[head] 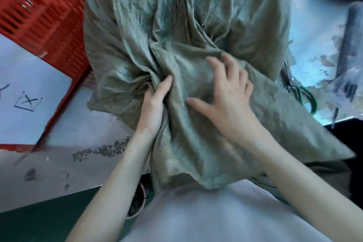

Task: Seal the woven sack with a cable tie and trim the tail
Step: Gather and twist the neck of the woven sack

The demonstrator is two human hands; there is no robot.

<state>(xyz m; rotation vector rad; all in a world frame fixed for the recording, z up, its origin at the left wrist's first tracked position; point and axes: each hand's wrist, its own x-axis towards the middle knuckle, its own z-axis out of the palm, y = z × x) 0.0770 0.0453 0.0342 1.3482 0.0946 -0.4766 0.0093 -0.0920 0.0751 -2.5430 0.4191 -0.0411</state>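
A grey-green woven sack [176, 25] lies on the worn table, its open mouth end spread toward me and hanging over the table's near edge. My left hand [154, 107] pinches a bunch of the fabric at the left side of the neck, thumb on top. My right hand [228, 92] rests flat on the cloth with its fingers spread, pressing the fabric beside the left hand. Folds radiate from where the two hands meet. Green-handled scissors [300, 92] lie on the table to the right, partly under the sack's edge. No cable tie shows.
A red slatted plastic crate [39, 15] stands at the left against the sack. A white sheet with a drawn crossed box [28, 102] lies under it. The table surface [78, 143] is scuffed. A dark block [351, 45] stands at the far right.
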